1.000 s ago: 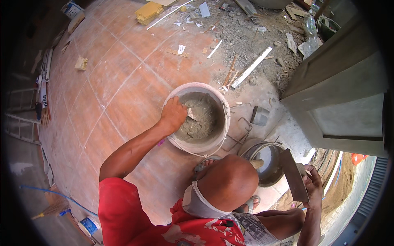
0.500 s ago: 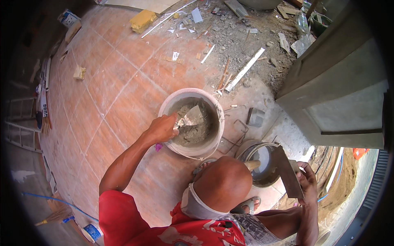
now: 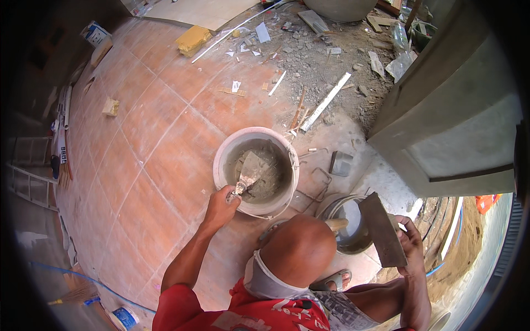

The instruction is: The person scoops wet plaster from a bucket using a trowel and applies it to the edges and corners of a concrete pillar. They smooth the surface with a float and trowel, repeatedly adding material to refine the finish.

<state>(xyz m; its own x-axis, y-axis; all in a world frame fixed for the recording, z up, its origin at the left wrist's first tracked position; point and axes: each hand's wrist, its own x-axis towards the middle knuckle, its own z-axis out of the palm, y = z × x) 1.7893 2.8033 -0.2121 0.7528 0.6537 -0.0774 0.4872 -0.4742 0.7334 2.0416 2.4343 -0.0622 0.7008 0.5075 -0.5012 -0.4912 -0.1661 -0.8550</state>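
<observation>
My left hand (image 3: 222,204) is closed round the handle of a trowel (image 3: 252,168), at the near left rim of a pale round bucket (image 3: 221,151). The trowel's flat blade lies over grey wet mortar (image 3: 271,185) inside that bucket. On the right, my right hand (image 3: 409,244) grips a rectangular plastering trowel (image 3: 382,229) from behind, with its long flat plate facing left. A second, smaller bucket (image 3: 326,208) holding greyish water (image 3: 351,215) stands partly behind that plate. A pale wooden handle (image 3: 337,224) juts over its rim beside my knee.
A grey block (image 3: 341,164) and bent metal rods (image 3: 320,182) lie between the buckets and a grey panelled post (image 3: 464,143). Rubble (image 3: 326,60) and a white strip (image 3: 327,102) lie beyond. A yellow block (image 3: 193,40) rests on orange floor tiles (image 3: 165,116).
My left hand has drawn back toward me and down, bringing the trowel nearer the bucket's near rim. The blade now points away from me. My right hand has barely moved.
</observation>
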